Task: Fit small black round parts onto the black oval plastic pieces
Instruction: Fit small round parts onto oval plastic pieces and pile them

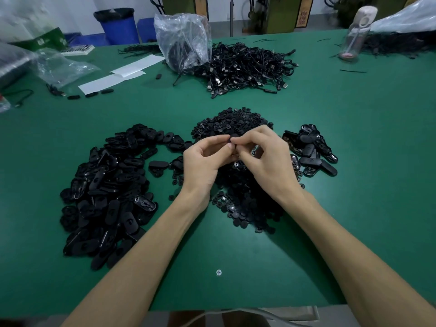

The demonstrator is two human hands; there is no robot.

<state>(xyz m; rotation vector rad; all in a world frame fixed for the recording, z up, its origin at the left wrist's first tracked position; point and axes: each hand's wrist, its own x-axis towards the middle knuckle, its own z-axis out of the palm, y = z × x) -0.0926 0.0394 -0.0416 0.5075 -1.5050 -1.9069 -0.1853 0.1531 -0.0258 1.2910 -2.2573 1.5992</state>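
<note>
My left hand (205, 159) and my right hand (262, 159) meet above the middle of the green table (354, 138), fingertips pinched together on a small black piece (229, 140) that is mostly hidden between them. I cannot tell whether it is a round part, an oval piece, or both. Under and behind my hands lies a heap of small black round parts (236, 123). A large pile of black oval plastic pieces (106, 192) sits to the left. A smaller group of oval pieces (311, 149) lies to the right.
A tangle of black cables (247, 67) and a clear plastic bag (184, 41) lie at the back. White paper sheets (122, 74) are back left, a clear bottle (356, 31) back right. A screw head (219, 272) sits near the table's front edge.
</note>
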